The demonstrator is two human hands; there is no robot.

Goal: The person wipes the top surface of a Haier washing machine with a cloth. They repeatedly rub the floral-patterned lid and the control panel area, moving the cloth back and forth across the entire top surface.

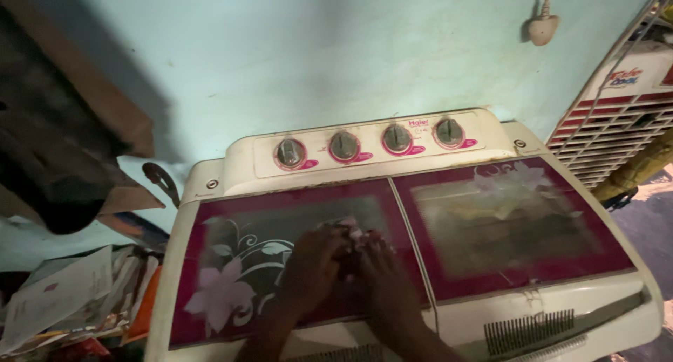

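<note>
- Both forearms rise from the lower edge of the view, and the two hands meet on the front of a twin-tub washing machine [582, 313].
- Left hand [312, 264] lies knuckles up on the larger, left-side lid [231, 264], its fingers curled round a small pale pink and white wad [348, 230], perhaps cloth or paper; the blur hides what it is.
- Right hand [389, 274] sits just beside the left, touching it, fingers also folded onto the same wad, so both grips are closed on that one thing.
- That wad rests on the left-side lid near the seam that divides it from the right-side lid [519, 222], about midway up the panel.
- Both lids are dark magenta with a tinted see-through pane; the left one carries a pale flower and curling stems, and the right one has a fainter flower near its top edge. Both lie flat and shut.
- Behind the lids, a cream control panel [371, 146] carries four round grey knobs in a row, each ringed in pink.
- To the left of the machine lies a loose pile of papers [63, 292], with brown cardboard [63, 145] hanging above it.
- On the right stands a white appliance with red louvred vents [617, 124], near the machine's back corner.
- On the pale blue wall [315, 53], a white plug [542, 27] dangles from its cord.
</note>
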